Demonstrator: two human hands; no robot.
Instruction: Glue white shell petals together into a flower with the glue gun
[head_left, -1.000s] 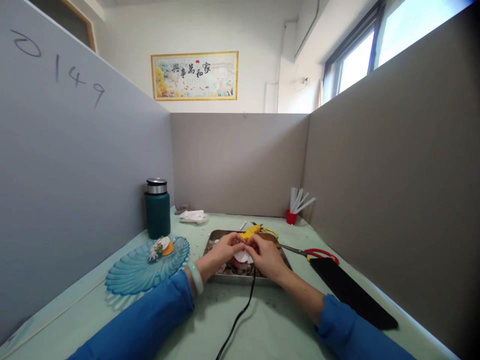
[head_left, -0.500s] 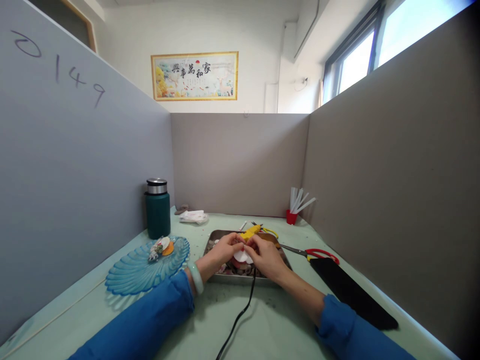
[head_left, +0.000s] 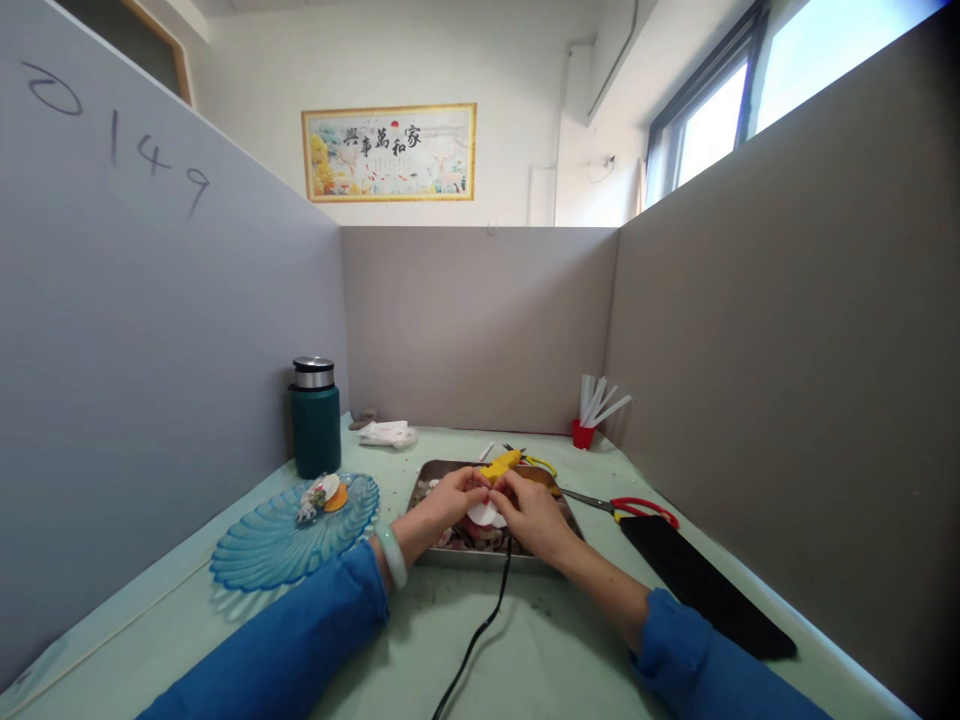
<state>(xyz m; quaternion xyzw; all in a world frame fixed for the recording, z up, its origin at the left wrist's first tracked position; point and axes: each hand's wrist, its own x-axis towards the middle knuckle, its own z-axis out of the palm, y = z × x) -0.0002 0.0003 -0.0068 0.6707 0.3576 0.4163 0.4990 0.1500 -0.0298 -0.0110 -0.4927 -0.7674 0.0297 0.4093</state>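
Observation:
My left hand [head_left: 451, 500] and my right hand [head_left: 531, 510] meet over a metal tray [head_left: 480, 561], their fingers pinched close together. Between the fingertips is something small and partly red, too small and too covered to name. White round pieces [head_left: 484, 514] show just below the fingers; whether they are held or lie in the tray I cannot tell. Just beyond the fingertips is a yellow glue gun [head_left: 501, 465], resting at the tray's far side. A black cord [head_left: 480, 632] runs from the tray toward me. Mixed small pieces, pinkish and brown, lie in the tray.
At left, a blue shell-shaped plate [head_left: 281, 540] carries small ornaments, with a green bottle [head_left: 316, 430] behind it. Red-handled scissors [head_left: 645, 510] and a black flat strip [head_left: 705, 585] lie right. A red cup [head_left: 583, 434] of white sticks and yellow-handled pliers [head_left: 541, 464] are farther back.
Both hands stay almost in place over the tray, with only a slight shift of the fingertips. Nothing else has visibly moved.

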